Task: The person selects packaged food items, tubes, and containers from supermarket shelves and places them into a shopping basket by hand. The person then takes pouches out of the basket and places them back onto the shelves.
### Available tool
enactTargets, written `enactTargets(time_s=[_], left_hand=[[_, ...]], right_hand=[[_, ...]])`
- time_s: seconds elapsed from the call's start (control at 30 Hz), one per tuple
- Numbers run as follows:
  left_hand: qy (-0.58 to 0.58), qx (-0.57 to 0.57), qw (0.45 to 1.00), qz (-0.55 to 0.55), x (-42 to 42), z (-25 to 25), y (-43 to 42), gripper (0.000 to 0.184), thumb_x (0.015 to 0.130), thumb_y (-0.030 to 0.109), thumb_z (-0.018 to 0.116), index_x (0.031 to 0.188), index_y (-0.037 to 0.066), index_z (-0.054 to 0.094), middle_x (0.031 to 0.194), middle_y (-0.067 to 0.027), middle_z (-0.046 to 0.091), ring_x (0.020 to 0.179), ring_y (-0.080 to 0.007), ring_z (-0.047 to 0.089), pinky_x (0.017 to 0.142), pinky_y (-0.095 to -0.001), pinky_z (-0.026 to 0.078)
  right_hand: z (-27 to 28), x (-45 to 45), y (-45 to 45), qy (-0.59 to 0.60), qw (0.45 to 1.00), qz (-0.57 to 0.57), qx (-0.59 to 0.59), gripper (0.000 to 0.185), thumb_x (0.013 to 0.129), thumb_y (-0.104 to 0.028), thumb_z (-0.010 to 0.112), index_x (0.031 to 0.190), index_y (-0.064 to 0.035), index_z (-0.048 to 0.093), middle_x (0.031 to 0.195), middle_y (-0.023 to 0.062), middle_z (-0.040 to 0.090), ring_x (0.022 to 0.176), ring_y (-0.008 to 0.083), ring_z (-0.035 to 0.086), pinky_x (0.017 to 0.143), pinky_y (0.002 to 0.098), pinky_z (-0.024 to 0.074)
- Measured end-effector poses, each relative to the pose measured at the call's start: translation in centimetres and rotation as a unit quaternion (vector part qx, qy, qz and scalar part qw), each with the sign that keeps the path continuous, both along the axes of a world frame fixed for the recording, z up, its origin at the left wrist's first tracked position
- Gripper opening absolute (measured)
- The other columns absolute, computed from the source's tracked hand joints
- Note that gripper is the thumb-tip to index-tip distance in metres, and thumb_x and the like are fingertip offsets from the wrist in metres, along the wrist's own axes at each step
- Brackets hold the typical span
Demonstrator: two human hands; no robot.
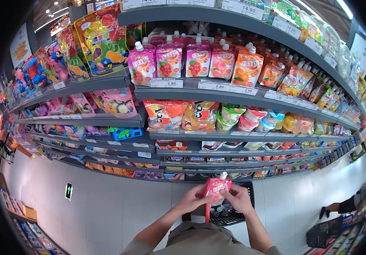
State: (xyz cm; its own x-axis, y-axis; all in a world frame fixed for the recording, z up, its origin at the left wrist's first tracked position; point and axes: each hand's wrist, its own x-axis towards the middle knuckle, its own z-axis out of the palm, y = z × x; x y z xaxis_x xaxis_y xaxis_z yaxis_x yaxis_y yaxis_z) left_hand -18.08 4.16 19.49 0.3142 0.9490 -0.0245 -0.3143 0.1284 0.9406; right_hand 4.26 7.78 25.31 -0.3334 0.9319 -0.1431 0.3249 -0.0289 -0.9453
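A pink spouted jelly pouch (217,188) with a white cap is held upright in front of my body. My left hand (194,199) grips its left edge, and the fingers of my right hand (237,198) close on its right side. Below the pouch is a black shopping basket (250,196) with a red handle (207,212); dark items lie inside, too small to name. Similar pouches stand on the shelf ahead: purple-pink grape ones (169,59), peach ones (222,63) and orange ones (247,68).
Curved grey shelves (217,90) with price tags span the view. Jelly bags (166,114) and jelly cups (232,115) fill the tier below the pouches. A person's leg (345,207) and another black basket (324,233) are at right. A green arrow sign (68,191) marks the floor.
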Motion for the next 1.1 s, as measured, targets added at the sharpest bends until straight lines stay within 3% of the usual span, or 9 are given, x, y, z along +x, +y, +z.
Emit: enactTargets(time_s=[0.07,0.13,0.27,0.37,0.47,0.53,0.7,0.87,1.1], left_hand=[[-0.040,0.019,0.999,-0.006,-0.1,2.0,1.5,0.061,0.090,0.022,0.074,0.139,0.000,0.046,0.128,-0.0098,0.059,0.110,-0.0156,0.060,0.097,-0.0325,0.047],[0.113,0.155,0.981,0.037,-0.6,5.5,2.6,0.063,0.087,0.023,0.076,0.138,-0.001,0.047,0.129,-0.0100,0.059,0.110,-0.0147,0.060,0.096,-0.0318,0.048],[0.170,0.179,0.968,0.034,-1.1,11.9,4.1,0.059,0.087,0.020,0.075,0.136,-0.001,0.049,0.118,-0.0101,0.066,0.098,-0.0138,0.064,0.088,-0.0315,0.051],[0.152,0.232,0.958,0.070,-1.8,13.9,5.7,0.052,0.088,0.018,0.073,0.131,-0.002,0.051,0.113,-0.0097,0.068,0.094,-0.0140,0.066,0.086,-0.0320,0.052],[0.092,0.231,0.961,0.122,-3.2,19.0,7.7,0.047,0.089,0.017,0.073,0.127,-0.003,0.053,0.111,-0.0086,0.067,0.097,-0.0152,0.066,0.088,-0.0334,0.052],[-0.009,0.287,0.938,0.194,-3.9,23.8,9.7,0.043,0.089,0.016,0.073,0.124,-0.004,0.054,0.114,-0.0098,0.066,0.104,-0.0159,0.065,0.091,-0.0337,0.052],[0.107,0.371,0.890,0.242,-8.0,32.8,18.5,0.038,0.091,0.014,0.069,0.121,-0.003,0.055,0.114,-0.0104,0.064,0.103,-0.0151,0.062,0.091,-0.0312,0.050],[0.149,0.380,0.883,0.232,-7.7,32.4,27.1,0.039,0.087,0.012,0.072,0.118,-0.004,0.055,0.108,-0.0107,0.065,0.097,-0.0144,0.062,0.086,-0.0297,0.050],[0.190,0.316,0.916,0.158,-5.7,30.2,30.0,0.039,0.087,0.012,0.073,0.117,-0.003,0.055,0.105,-0.0099,0.066,0.096,-0.0138,0.062,0.084,-0.0279,0.050]], right_hand=[[1.5,-0.3,0.8,0.042,0.998,-0.026,0.035,0.026,0.088,-0.023,0.074,0.103,-0.0017,0.072,0.079,0.0046,0.069,0.063,0.0040,0.056,0.056,0.0227,0.0454],[3.2,-0.1,1.6,0.016,0.998,-0.028,0.057,0.026,0.088,-0.023,0.075,0.103,-0.0022,0.072,0.079,0.0048,0.068,0.065,0.0054,0.057,0.058,0.0237,0.0466],[7.1,-0.4,3.3,-0.007,0.988,-0.002,0.156,0.026,0.087,-0.020,0.075,0.104,-0.0005,0.071,0.089,0.0064,0.068,0.073,0.0080,0.060,0.062,0.0248,0.0483],[9.1,-0.9,4.0,0.120,0.975,0.000,0.189,0.035,0.088,-0.014,0.071,0.120,0.0002,0.064,0.108,0.0087,0.066,0.090,0.0129,0.062,0.076,0.0264,0.0514],[11.2,-1.0,3.8,0.208,0.951,-0.008,0.228,0.044,0.094,-0.019,0.064,0.131,0.0027,0.054,0.109,0.0104,0.067,0.091,0.0127,0.062,0.077,0.0265,0.0507],[10.1,0.1,3.7,0.202,0.954,-0.010,0.221,0.047,0.095,-0.022,0.062,0.134,0.0014,0.051,0.111,0.0116,0.067,0.094,0.0148,0.062,0.076,0.0272,0.0511],[5.3,2.6,1.4,0.150,0.988,-0.007,0.045,0.038,0.096,-0.018,0.063,0.129,-0.0013,0.057,0.107,0.0070,0.068,0.091,0.0108,0.063,0.076,0.0257,0.0513],[-0.1,4.9,-1.1,0.101,0.991,0.056,-0.062,0.035,0.093,-0.017,0.068,0.124,-0.0010,0.062,0.101,0.0037,0.070,0.089,0.0062,0.063,0.072,0.0216,0.0500],[-3.1,6.6,-2.1,0.110,0.991,0.049,-0.059,0.031,0.094,-0.013,0.066,0.121,0.0026,0.063,0.099,0.0037,0.070,0.088,0.0068,0.064,0.076,0.0218,0.0516]])
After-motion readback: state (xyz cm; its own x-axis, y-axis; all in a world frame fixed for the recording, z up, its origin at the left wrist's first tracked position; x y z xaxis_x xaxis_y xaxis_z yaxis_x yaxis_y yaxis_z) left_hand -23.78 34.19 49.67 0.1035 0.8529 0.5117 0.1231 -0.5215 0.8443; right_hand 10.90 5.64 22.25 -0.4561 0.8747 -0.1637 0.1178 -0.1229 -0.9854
